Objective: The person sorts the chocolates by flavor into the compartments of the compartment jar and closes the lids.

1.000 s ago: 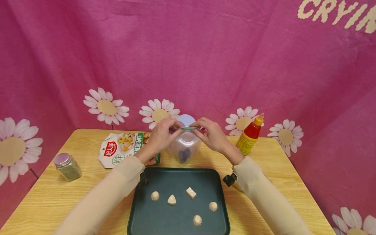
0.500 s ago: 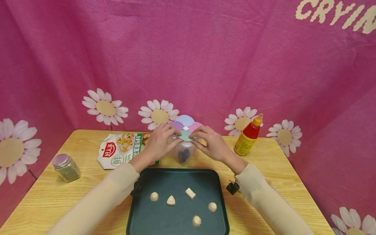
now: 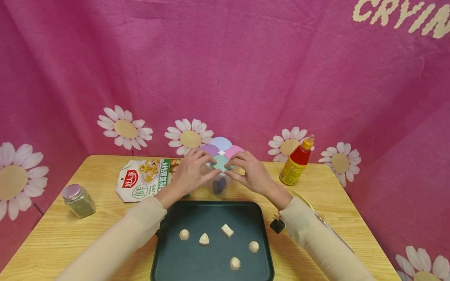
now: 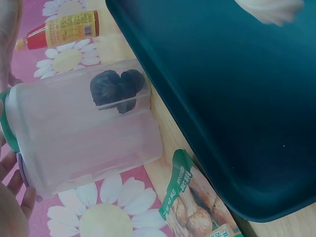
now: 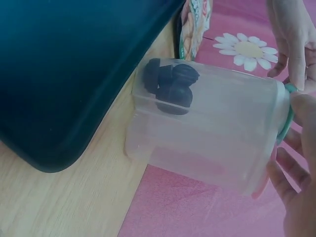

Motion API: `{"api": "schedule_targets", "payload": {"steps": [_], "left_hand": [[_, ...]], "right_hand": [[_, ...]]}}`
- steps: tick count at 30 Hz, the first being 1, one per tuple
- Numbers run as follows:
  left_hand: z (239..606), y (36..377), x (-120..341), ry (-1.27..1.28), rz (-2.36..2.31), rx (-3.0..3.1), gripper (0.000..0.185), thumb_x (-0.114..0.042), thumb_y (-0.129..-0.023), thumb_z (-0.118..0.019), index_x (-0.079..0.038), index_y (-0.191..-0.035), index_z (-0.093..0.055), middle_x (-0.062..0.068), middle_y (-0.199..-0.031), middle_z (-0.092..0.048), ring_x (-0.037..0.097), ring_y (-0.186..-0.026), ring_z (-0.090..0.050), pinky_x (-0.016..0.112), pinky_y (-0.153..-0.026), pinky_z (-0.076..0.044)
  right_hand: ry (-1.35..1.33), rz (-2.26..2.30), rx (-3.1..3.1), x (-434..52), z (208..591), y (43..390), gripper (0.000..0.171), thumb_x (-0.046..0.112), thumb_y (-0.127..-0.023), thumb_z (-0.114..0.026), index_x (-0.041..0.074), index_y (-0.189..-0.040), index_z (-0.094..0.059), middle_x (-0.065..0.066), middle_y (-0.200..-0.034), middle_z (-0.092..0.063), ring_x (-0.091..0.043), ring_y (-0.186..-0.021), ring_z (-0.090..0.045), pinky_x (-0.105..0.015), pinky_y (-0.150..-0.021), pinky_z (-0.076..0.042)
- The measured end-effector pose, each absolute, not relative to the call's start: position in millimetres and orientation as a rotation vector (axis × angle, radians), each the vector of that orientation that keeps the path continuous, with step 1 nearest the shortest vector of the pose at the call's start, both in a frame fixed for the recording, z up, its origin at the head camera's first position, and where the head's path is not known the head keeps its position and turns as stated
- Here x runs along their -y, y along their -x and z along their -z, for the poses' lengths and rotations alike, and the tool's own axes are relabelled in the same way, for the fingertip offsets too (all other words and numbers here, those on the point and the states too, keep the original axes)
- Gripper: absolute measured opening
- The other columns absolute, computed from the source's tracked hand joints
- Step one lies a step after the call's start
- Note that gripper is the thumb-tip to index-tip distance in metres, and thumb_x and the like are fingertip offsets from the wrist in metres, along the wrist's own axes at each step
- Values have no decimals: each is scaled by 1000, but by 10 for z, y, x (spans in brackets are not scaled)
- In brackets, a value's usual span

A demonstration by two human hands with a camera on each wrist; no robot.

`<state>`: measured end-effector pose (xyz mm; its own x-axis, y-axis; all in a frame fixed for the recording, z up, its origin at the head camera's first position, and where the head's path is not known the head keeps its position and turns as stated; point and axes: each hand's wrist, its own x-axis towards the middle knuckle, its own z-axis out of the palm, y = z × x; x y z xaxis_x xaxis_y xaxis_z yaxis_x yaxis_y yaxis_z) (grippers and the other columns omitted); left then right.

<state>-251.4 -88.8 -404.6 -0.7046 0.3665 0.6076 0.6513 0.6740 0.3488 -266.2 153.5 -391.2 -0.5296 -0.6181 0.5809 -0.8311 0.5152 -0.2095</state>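
A translucent plastic container (image 4: pixel 74 133) with petal-shaped lids stands at the table's back. Its green lid (image 3: pixel 221 161) lies down flat at the near side, and the blue lid (image 3: pixel 220 143), purple lid (image 3: pixel 209 150) and pink lid (image 3: pixel 234 150) surround it. My left hand (image 3: pixel 191 171) holds the green lid's left edge between thumb and fingers. On the right edge, my right hand (image 3: pixel 252 171) does likewise, its other fingers spread toward the pink lid. Several dark, rounded pieces (image 5: pixel 175 89) sit at the bottom of one compartment.
In front is a dark tray (image 3: pixel 214 202) bearing several cream-coloured pieces (image 3: pixel 227 230). A food packet (image 3: pixel 142 179) lies left of the container, a spice jar (image 3: pixel 79 201) farther left. A red sauce bottle (image 3: pixel 296 164) stands right; a thin metal-handled item (image 3: pixel 335 231) shows beside the right sleeve.
The green lid has swung down from raised, edge-on to flat over its compartment, both hands coming down with it. The other lids now show; the thumbs have shifted slightly.
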Motion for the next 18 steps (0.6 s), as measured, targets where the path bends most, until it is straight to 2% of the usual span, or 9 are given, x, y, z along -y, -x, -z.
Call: {"api": "schedule_targets", "payload": {"steps": [18], "left_hand": [[4044,2492,873,814,614,2398,28,-38,-89,-85,-14,-101,-77,6,-106,-70,26,-109,-60,45,-95,-57]], "right_hand": [[-1162,-606,2300,-1538,3952,2644,17,21,-88,-86,12,-101,-81,-5,-104,-74,-21,-98,-62,-33,-79,-58]]}}
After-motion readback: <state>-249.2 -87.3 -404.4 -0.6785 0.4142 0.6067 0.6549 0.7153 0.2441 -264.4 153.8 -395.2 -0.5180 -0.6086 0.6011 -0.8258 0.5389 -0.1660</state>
